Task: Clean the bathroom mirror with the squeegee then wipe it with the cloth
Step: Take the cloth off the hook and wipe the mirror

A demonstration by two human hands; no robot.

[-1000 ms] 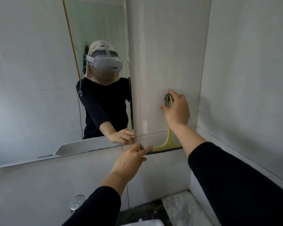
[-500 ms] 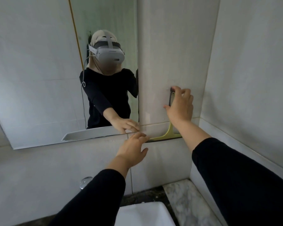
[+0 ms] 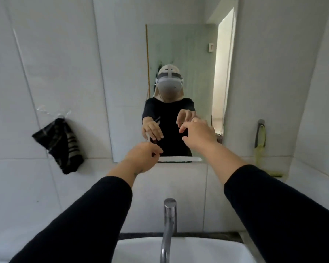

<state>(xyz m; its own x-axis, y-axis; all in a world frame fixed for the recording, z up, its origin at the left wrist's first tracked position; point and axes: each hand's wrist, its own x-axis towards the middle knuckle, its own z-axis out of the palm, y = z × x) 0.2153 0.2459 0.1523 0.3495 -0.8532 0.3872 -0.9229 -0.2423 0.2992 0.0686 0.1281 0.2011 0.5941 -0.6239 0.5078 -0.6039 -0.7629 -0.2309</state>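
The squeegee (image 3: 260, 147) hangs on the wall right of the mirror (image 3: 122, 73), out of my grip, its blade low by the corner. The dark cloth (image 3: 60, 144) hangs well off to the left. My right hand (image 3: 198, 134) reaches up before the glass, fingers spread and empty. My left hand (image 3: 142, 157) sits lower at the mirror's bottom edge, fingers loosely curled, holding nothing. The tap (image 3: 168, 224) stands between my forearms.

mirror (image 3: 125, 73) centred on wall above tap (image 3: 169, 221) and basin (image 3: 226, 249), cloth (image 3: 60, 144) hanging left of mirror, squeegee (image 3: 261, 149) hanging right
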